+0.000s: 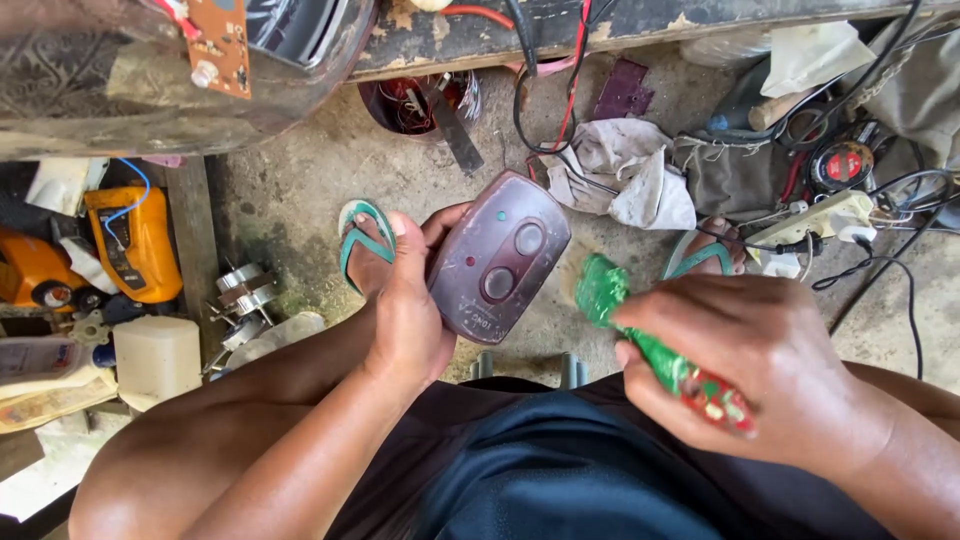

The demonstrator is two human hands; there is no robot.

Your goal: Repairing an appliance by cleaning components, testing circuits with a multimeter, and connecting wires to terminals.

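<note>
At centre frame, the left hand (405, 300) curled its fingers around the edge of a rounded maroon plastic casing (497, 255) with two round buttons and small coloured dots, held tilted over the concrete floor (290, 190). That edge grip looked likely to slip. Lower right, the right hand (755, 370) was closed around a crumpled green plastic wrapper (640, 330), which might snag.

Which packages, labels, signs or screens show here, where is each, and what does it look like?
Crumpled wrapper: in the right hand, green plastic with a red printed end.
Printed label: bottom edge of the maroon oval casing held by the left hand; small light lettering.
Round label: on a black disc-shaped item, upper right; red and yellow.
Flat package: far left on the floor, white with faded print.
No screens or signs seen.
</note>
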